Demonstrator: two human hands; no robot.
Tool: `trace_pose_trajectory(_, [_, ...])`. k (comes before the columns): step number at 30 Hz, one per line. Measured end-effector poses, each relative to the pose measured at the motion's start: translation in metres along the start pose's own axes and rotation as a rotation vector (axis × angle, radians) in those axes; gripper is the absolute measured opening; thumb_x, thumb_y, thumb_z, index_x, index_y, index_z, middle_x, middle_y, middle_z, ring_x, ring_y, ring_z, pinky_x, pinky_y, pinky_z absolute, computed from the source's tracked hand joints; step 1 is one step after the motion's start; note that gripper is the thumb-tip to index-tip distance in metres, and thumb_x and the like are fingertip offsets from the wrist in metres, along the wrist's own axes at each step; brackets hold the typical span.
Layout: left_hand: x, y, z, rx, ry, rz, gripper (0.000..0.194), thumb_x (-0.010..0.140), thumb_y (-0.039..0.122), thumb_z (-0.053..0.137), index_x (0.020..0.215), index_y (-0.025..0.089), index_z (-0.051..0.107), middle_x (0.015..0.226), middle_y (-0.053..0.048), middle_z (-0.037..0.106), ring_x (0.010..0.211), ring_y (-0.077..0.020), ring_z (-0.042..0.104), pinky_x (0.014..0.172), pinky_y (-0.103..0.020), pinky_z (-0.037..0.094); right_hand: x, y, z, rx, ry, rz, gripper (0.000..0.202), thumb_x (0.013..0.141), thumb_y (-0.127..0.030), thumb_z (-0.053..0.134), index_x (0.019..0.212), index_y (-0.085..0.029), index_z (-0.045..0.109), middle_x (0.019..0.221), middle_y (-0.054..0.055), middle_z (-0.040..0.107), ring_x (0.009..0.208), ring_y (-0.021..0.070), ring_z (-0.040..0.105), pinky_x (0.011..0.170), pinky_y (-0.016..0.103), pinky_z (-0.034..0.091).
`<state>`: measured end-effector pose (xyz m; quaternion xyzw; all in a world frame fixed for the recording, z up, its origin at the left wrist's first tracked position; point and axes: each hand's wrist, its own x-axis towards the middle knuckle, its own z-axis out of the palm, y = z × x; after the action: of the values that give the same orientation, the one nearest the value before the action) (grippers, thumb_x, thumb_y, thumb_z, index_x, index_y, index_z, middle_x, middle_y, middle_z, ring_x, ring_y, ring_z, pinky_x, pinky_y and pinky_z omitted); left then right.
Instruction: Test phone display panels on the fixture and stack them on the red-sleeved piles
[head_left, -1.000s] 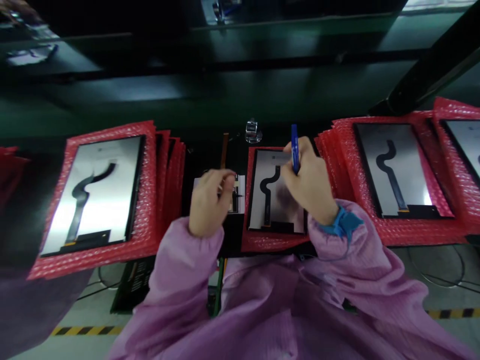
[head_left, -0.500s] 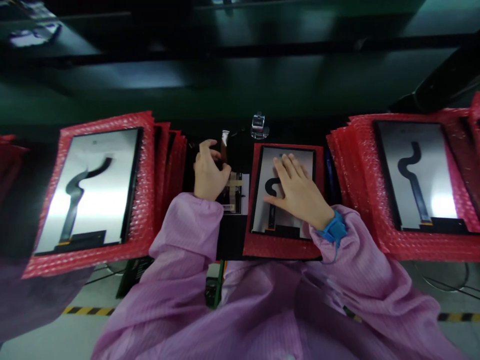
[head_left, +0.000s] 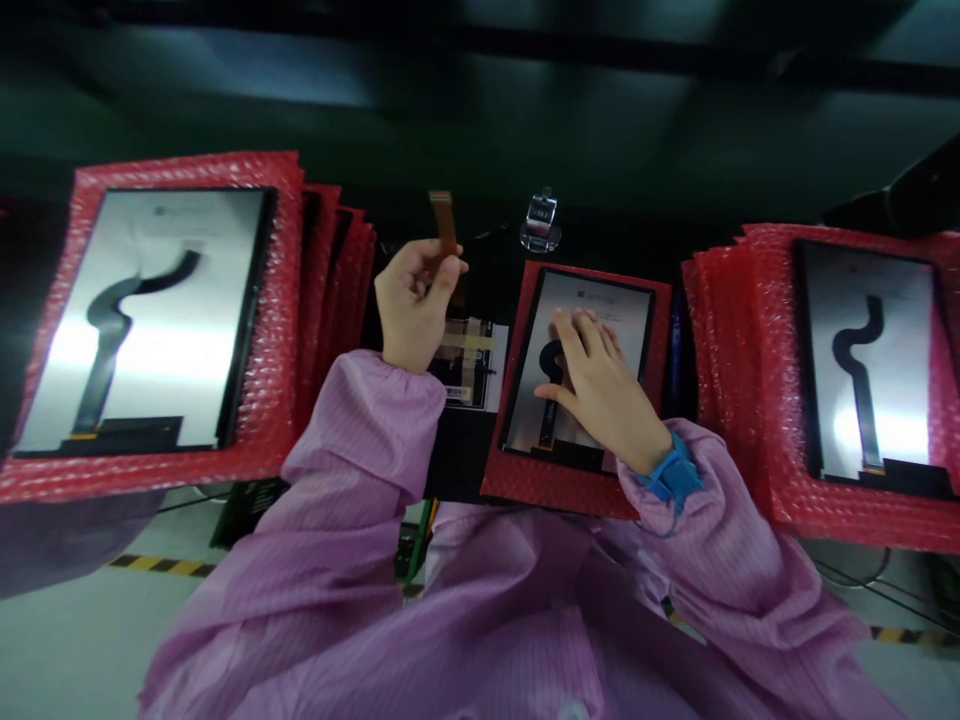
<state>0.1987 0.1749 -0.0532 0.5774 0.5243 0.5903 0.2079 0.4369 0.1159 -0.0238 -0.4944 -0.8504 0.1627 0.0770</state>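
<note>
Dark bench [head_left: 461, 455]: left hand [head_left: 414, 305] pinches strip [head_left: 444, 222], long axis pointing away from person; right hand [head_left: 606, 395] lies unfolded on panel [head_left: 628, 318].

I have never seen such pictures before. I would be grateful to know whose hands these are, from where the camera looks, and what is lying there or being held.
There is no robot here: these are a person's bare hands, coming out of pink sleeves. One camera, worn on the head, takes every picture, looking forward and down. The left hand pinches an orange-brown strip. The right hand lies on a flat panel, seemingly a display, which rests on a red sheet. Between the hands is a taped dark part. Beyond the panel stands a small metal counter, and a blue pen lies to the panel's right. Stacks of red bubble wrap flank everything, topped by similar panels.
</note>
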Motion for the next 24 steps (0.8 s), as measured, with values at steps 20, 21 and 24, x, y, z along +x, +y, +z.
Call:
trace_pose_trajectory(20, [-0.013, 0.018, 0.001, -0.040, -0.279, 0.068, 0.036, 0.097, 0.051, 0.060, 0.083, 0.020, 0.069, 0.080, -0.004, 0.071, 0.074, -0.0162, 0.067, 0.073, -0.032, 0.055, 0.010, -0.004, 0.016, 0.943, 0.385, 0.203, 0.079, 0.099, -0.041, 0.050, 0.160, -0.035, 0.000, 0.162, 0.013, 0.034, 0.137, 0.0253, 0.054, 0.100, 0.046, 0.056])
trace_pose_trajectory(21, [-0.013, 0.019, 0.001, -0.025, -0.310, 0.087, 0.036, 0.097, 0.051, 0.059, 0.082, 0.020, 0.069, 0.081, -0.004, 0.071, 0.075, -0.0166, 0.067, 0.075, -0.033, 0.055, 0.010, -0.004, 0.018, 1.012, 0.322, 0.189, 0.067, 0.101, -0.045, 0.045, 0.159, -0.033, 0.014, 0.154, 0.012, 0.047, 0.131, 0.0233, 0.059, 0.101, 0.044, 0.055])
trace_pose_trajectory(24, [-0.012, 0.023, 0.000, 0.019, -0.405, 0.152, 0.030, 0.096, 0.043, 0.059, 0.082, 0.020, 0.070, 0.081, -0.004, 0.073, 0.078, -0.0181, 0.067, 0.083, -0.037, 0.055, 0.011, -0.006, 0.021, 1.154, 0.213, 0.109, 0.051, 0.105, -0.059, 0.027, 0.133, -0.027, 0.055, 0.131, 0.007, 0.065, 0.123, 0.0196, 0.062, 0.107, 0.041, 0.051])
